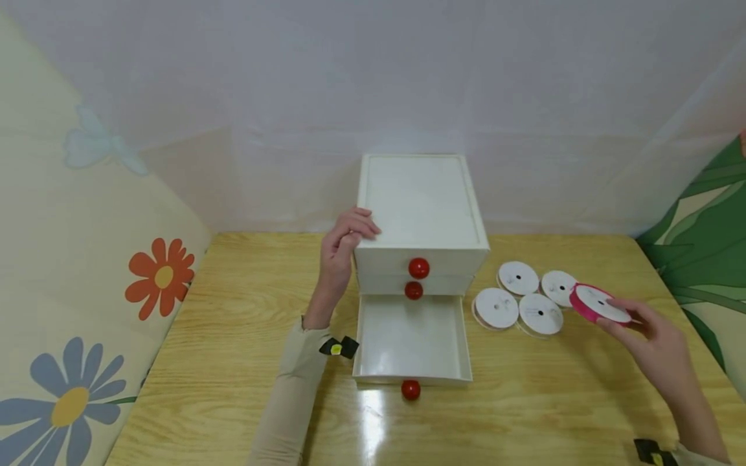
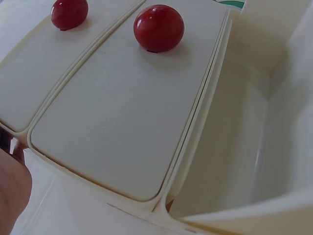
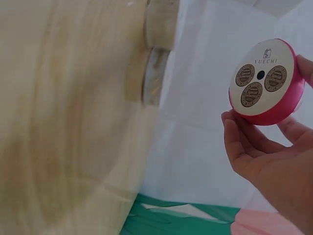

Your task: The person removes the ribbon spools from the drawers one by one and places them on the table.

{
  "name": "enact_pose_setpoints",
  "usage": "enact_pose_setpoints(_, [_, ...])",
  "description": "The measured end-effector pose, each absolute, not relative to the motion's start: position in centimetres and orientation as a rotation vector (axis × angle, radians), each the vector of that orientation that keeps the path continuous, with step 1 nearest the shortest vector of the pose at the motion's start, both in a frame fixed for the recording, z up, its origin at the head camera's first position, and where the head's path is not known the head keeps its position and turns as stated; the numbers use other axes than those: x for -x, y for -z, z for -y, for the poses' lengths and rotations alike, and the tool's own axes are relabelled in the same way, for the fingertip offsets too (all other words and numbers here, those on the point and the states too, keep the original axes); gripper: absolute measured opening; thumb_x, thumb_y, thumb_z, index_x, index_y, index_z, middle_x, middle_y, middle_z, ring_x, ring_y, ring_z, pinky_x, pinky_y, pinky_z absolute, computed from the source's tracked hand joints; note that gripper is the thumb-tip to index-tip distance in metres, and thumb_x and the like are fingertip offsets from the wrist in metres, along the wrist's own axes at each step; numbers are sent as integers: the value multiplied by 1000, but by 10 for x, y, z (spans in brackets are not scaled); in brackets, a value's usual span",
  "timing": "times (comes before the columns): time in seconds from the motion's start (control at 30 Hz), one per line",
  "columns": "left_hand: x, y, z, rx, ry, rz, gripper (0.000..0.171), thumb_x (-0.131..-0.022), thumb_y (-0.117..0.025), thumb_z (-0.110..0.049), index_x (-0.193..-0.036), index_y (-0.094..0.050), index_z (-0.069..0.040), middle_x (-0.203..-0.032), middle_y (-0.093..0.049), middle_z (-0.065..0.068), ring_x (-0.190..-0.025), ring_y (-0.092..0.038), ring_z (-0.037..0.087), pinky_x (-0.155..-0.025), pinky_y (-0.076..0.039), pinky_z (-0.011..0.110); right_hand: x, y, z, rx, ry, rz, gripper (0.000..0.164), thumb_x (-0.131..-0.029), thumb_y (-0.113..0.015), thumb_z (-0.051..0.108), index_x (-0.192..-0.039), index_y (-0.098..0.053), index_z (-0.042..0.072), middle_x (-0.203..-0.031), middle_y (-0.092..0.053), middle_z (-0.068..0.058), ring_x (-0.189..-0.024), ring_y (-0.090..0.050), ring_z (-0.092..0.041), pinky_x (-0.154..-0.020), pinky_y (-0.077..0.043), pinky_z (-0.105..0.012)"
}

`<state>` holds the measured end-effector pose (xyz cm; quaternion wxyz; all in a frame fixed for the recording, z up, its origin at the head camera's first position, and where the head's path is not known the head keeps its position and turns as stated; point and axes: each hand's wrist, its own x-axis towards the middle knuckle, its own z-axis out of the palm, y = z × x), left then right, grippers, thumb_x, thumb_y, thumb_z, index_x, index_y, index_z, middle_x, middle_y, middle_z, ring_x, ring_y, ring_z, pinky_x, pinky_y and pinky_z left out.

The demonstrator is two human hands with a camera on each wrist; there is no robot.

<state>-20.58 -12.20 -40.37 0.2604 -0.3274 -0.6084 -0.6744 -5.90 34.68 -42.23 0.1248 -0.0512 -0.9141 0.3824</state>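
Observation:
A white drawer cabinet (image 1: 419,200) with red ball knobs stands on the table; its bottom drawer (image 1: 410,336) is pulled out and bare inside. My left hand (image 1: 344,243) rests on the cabinet's top left edge, fingers over the top; the left wrist view shows only part of it beside the cabinet's side. Off to the right, my right hand (image 1: 655,330) holds a pink ribbon spool (image 3: 266,83) by its rim between thumb and fingers. Its white printed face shows in the right wrist view. The spool is raised and tilted above the table.
Several white-faced ribbon spools (image 1: 541,313) lie grouped on the wooden table (image 1: 233,362), right of the cabinet. Behind stands a pale cloth backdrop (image 1: 291,116). Flower-patterned cloth (image 1: 76,259) borders the left, and green leaf cloth (image 1: 711,239) the right.

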Motion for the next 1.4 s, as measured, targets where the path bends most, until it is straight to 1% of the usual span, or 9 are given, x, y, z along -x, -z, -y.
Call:
enact_pose_setpoints(0.13, [206,404,122,882,1835,1639,25,-92,-41,-5,-83,-60,9,-101,-69,-8,-118,-56,23,-118,-32,51,59,431,-356,180,-1092,2713,48,-94,-77,22,-129,-62,-8,-114,-50,30,-96,-44,17,-73,-42,-1])
enact_pose_setpoints(0.27, [206,404,122,885,1839,1629,25,-92,-41,-4,-83,-60,9,-100,-69,-6,-118,-56,24,-118,-32,51,61,438,-362,251,-1079,2792,58,-93,-78,28,-135,-60,-9,-130,-64,-10,-92,-40,21,-68,-44,-3])
enact_pose_setpoints(0.4, [206,404,121,890,1840,1623,25,-91,-41,-5,-83,-60,9,-100,-69,-7,-118,-56,24,-118,-32,52,64,444,-368,308,-1044,2872,64,-94,-77,32,-138,-57,-10,-139,-52,-39,-94,-46,13,-64,-43,-5])
enact_pose_setpoints(0.53, [207,405,120,893,1842,1628,25,-91,-41,-5,-83,-60,8,-100,-69,-8,-119,-56,23,-119,-31,53,65,450,-375,311,-1021,2914,63,-93,-77,31,-136,-57,-10,-139,-51,-41,-108,-64,-33,-63,-40,-4])
enact_pose_setpoints(0.67, [207,405,121,897,1851,1623,25,-92,-41,-5,-83,-60,9,-101,-69,-8,-119,-56,23,-120,-29,52,65,457,-382,266,-981,2923,60,-91,-81,28,-132,-60,-10,-136,-53,-41,-99,-61,-1,-65,-37,-3])
enact_pose_setpoints(0.77, [207,405,120,895,1851,1617,25,-92,-40,-4,-83,-60,9,-100,-69,-8,-119,-56,23,-120,-29,52,67,459,-386,291,-956,2953,64,-91,-81,32,-135,-59,-9,-137,-52,-41,-100,-57,3,-75,-43,-14])
enact_pose_setpoints(0.93, [207,404,120,891,1842,1619,25,-91,-40,-4,-83,-60,9,-100,-69,-8,-119,-56,22,-121,-28,52,70,459,-390,310,-948,3049,68,-93,-77,38,-138,-57,-8,-141,-47,-42,-122,-50,-56,-85,-47,-47])
enact_pose_setpoints(1.2, [208,405,120,902,1844,1595,25,-91,-40,-3,-83,-60,9,-100,-69,-7,-118,-56,24,-118,-31,53,72,462,-389,157,-891,3074,55,-89,-82,31,-125,-66,-7,-131,-56,-42,-107,-63,-48,-64,-40,-10])
enact_pose_setpoints(1.4, [208,405,121,902,1835,1609,25,-91,-40,-5,-83,-60,8,-101,-69,-9,-119,-56,23,-118,-31,53,76,466,-388,15,-799,3067,48,-83,-87,25,-118,-70,-3,-123,-64,-35,-90,-57,-8,-65,-42,-12])
